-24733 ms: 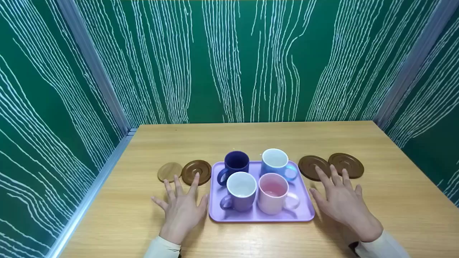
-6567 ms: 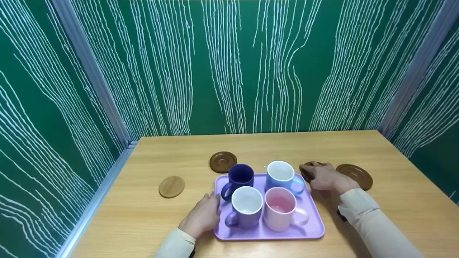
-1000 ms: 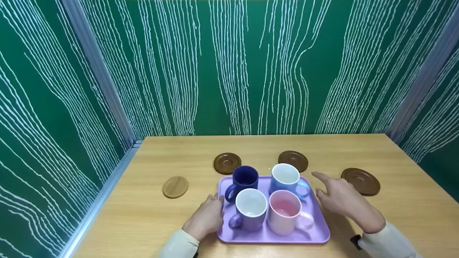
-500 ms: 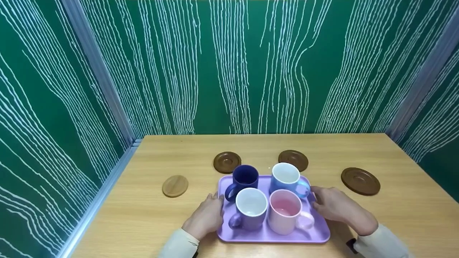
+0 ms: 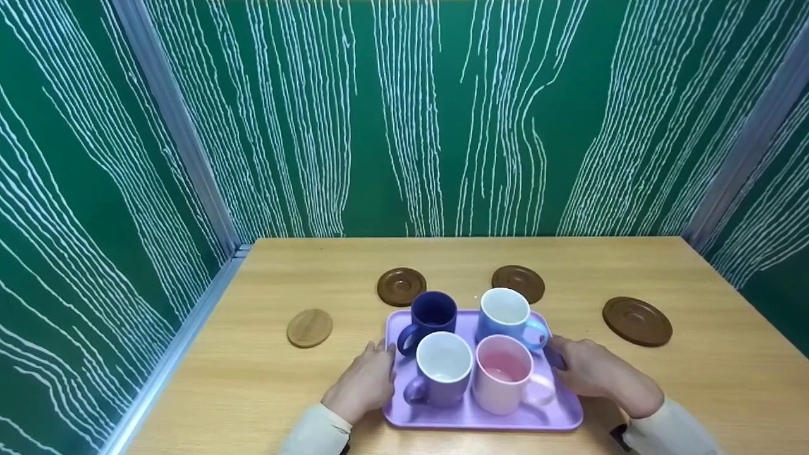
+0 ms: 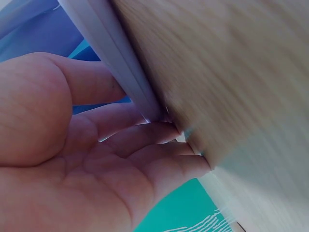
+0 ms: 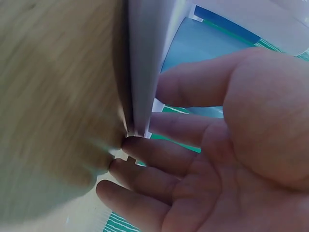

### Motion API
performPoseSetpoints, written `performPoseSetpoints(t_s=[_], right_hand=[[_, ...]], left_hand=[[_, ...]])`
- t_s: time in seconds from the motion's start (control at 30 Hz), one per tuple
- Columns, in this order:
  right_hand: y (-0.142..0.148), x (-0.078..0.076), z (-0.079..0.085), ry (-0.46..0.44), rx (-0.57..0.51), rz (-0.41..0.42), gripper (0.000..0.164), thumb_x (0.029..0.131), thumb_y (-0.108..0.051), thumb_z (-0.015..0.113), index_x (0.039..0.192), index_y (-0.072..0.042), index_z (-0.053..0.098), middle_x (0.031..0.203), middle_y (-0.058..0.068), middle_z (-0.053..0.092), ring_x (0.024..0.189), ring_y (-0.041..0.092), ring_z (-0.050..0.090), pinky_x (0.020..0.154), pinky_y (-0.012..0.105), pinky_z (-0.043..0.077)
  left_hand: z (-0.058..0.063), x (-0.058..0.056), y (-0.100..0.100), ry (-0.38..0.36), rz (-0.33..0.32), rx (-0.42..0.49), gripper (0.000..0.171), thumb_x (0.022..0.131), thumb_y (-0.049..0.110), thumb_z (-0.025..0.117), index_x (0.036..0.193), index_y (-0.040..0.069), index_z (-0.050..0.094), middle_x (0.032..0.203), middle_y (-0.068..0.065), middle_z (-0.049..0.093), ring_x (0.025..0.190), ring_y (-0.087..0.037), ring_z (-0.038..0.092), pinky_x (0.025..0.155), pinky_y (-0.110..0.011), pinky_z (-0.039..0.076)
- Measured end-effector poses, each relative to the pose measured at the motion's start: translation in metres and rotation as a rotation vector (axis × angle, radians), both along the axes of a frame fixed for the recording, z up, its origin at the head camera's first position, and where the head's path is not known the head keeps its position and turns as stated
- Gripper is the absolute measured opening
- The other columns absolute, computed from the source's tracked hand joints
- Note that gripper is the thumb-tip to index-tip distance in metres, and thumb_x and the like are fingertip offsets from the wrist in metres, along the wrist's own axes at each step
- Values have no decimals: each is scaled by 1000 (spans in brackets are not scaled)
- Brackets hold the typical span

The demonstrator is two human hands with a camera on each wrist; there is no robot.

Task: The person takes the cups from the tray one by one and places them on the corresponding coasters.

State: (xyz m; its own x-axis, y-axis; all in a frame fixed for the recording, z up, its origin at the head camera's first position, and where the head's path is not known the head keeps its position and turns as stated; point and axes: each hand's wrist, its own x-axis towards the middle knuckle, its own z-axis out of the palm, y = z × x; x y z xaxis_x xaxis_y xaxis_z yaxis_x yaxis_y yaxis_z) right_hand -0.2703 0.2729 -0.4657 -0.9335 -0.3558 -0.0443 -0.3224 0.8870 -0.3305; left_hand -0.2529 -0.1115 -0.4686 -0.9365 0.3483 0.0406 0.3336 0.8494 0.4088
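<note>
A lilac tray (image 5: 480,422) lies on the wooden table and bears a navy mug (image 5: 433,309), a light blue mug (image 5: 496,328), a purple mug (image 5: 442,393) and a pink mug (image 5: 496,398). At the tray's left edge my left hand (image 5: 363,382) grips the rim. My right hand (image 5: 603,373) holds the opposite edge, near the light blue mug's handle. In both wrist views the thumb and index finger meet the tray rim (image 6: 113,53), while the other fingertips reach down to the tabletop (image 7: 48,121). Beyond the rim, some fingertips are hidden.
Two dark brown coasters, the left one (image 5: 402,286) and the right one (image 5: 519,282), lie behind the tray. Another dark coaster (image 5: 637,321) is at right, and a light wooden coaster (image 5: 310,328) at left. Green panels with white lines stand behind the table.
The right hand has come down and inward to the tray's right edge. The right-hand coaster behind the tray was beside it several seconds ago. The left hand stays at the left edge.
</note>
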Motion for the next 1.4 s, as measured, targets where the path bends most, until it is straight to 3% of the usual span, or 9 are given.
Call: performPoseSetpoints(t_s=[0.1, 0.23, 0.43, 0.8, 1.13, 1.27, 1.4], right_hand=[[-1, 2, 0, -19, 28, 15, 58, 91, -11, 70, 145, 3, 54, 128, 33, 65, 114, 55, 63, 103, 72, 43], [-1, 4, 1, -22, 60, 45, 62, 91, -9, 67, 149, 6, 49, 143, 37, 53, 125, 59, 54, 108, 70, 40], [-2, 4, 2, -2, 100, 69, 62, 89, -8, 68, 146, 9, 51, 144, 38, 50, 127, 59, 52, 109, 67, 41], [-3, 4, 4, -9, 109, 67, 61, 90, -7, 68, 146, 8, 51, 143, 39, 51, 125, 60, 54, 108, 68, 42], [0, 3, 2, -29, 87, 49, 59, 90, -6, 68, 146, 7, 52, 144, 39, 50, 128, 61, 50, 109, 70, 39], [0, 4, 1, -23, 87, 52, 57, 91, -6, 65, 145, 7, 53, 142, 42, 49, 127, 62, 50, 108, 71, 38], [0, 4, 1, -25, 87, 49, 55, 91, -6, 64, 144, 8, 53, 142, 42, 49, 127, 63, 50, 109, 71, 38]], left_hand=[[-1, 0, 0, -5, 2, 4, 47, 96, 3, 61, 140, -13, 56, 149, -32, 51, 137, -57, 45, 114, -61, 40], [-3, -1, -2, 10, -6, -1, 47, 95, 2, 61, 139, -14, 56, 148, -32, 52, 137, -58, 45, 115, -60, 39], [-4, -1, -3, 50, -29, -19, 47, 93, 1, 61, 137, -15, 56, 146, -31, 54, 134, -58, 48, 114, -59, 41], [0, 1, -3, 5, -10, 1, 46, 97, 2, 58, 140, -14, 55, 148, -33, 51, 138, -59, 43, 116, -61, 38], [4, -5, -5, -27, -14, 53, 48, 95, 7, 63, 140, -10, 57, 143, -32, 56, 134, -52, 52, 115, -59, 40], [11, -8, -9, 4, -1, 91, 50, 94, 7, 63, 141, -10, 57, 138, -34, 58, 129, -49, 57, 111, -58, 45], [18, -12, -15, 57, 46, 141, 40, 93, 4, 61, 132, -7, 65, 125, -30, 68, 110, -38, 68, 95, -53, 56]])
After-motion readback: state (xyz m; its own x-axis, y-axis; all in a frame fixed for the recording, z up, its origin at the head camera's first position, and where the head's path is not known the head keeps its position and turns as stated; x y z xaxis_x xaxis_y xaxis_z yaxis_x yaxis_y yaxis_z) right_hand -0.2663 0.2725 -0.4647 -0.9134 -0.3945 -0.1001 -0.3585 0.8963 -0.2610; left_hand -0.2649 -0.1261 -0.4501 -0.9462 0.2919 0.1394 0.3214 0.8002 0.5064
